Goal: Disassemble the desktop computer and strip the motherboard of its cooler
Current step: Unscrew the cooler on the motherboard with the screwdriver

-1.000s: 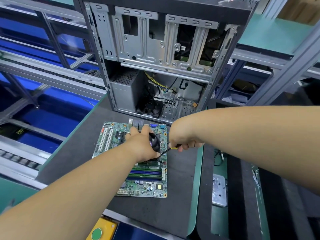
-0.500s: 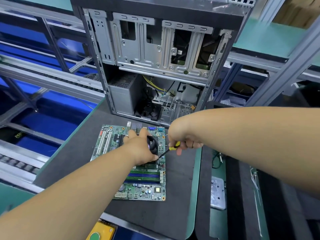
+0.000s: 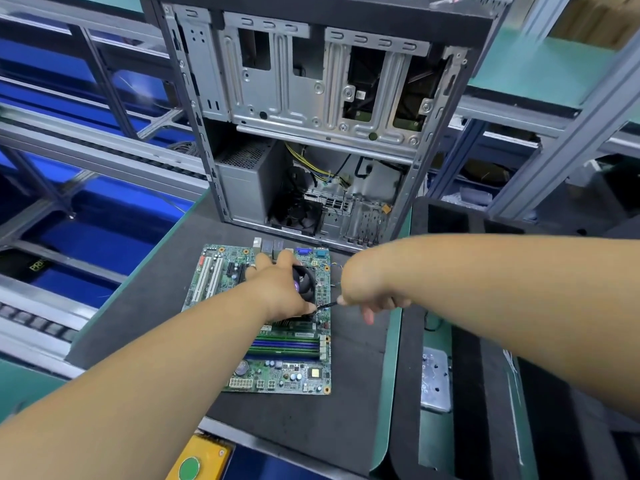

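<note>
A green motherboard lies flat on the dark mat in front of the open computer case. Its black cooler fan sits near the board's far right part. My left hand rests over the cooler and hides most of it, fingers spread toward the rear ports. My right hand grips a screwdriver whose dark shaft points left and down to the cooler's near right corner. The handle is hidden in my fist.
The case stands upright at the back of the mat with loose cables and a fan inside. A silver metal plate lies on the right. A yellow box with a green button sits at the near edge. Conveyor rails run on the left.
My right hand has shifted slightly and its yellow handle part is now hidden. The screwdriver tip stays at the cooler's corner, and my left hand stays on the cooler.
</note>
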